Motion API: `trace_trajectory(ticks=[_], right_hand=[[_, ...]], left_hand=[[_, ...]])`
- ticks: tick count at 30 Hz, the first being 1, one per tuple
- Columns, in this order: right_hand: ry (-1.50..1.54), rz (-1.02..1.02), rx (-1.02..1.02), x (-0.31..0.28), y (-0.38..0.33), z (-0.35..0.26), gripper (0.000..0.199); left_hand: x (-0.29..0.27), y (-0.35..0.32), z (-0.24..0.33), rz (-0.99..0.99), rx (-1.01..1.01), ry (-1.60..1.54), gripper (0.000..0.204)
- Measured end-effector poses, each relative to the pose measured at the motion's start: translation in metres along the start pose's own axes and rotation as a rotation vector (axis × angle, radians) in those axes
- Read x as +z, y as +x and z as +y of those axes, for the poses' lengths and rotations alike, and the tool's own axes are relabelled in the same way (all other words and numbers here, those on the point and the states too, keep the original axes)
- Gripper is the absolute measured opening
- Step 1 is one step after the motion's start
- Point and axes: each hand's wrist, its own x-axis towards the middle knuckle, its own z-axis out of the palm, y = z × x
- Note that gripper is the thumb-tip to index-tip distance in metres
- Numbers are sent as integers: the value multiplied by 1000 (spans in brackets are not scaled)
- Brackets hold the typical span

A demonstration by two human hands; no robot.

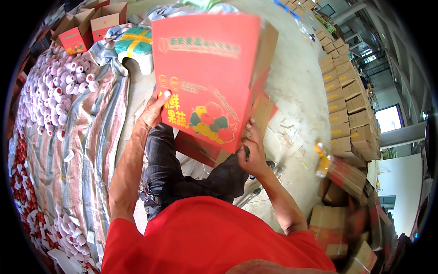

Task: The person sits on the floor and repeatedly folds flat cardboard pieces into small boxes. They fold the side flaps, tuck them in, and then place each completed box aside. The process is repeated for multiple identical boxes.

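Observation:
A red cardboard box printed with colourful fruit is raised in front of me, tilted, its broad face toward me. Its brown side and a loose flap show on the right. My left hand grips the box's lower left edge, thumb on the printed face. At the lower right edge my right hand has its fingers curled against the cardboard; a small dark patch beside the thumb is unclear. Below, between my knees, part of another red carton shows. The undersides of both hands are hidden.
Fruits in white foam nets lie on a striped tarp at left. Beside it stands a stool with a green and yellow top. Open cartons are at the back left; stacked cartons and a blurred tape dispenser at right.

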Motion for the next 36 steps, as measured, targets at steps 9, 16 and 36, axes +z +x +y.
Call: trace_trajectory(ticks=[9, 16, 36], right_hand=[[703, -292, 1027, -14, -47, 43, 32], [153, 101, 1109, -56, -2, 92, 64], [386, -458, 940, -1, -26, 25, 85]], left_hand=[[-24, -49, -118, -42, 195, 880, 91], [-9, -82, -93, -166, -86, 837, 73], [137, 40, -57, -336, -196, 1667, 68]])
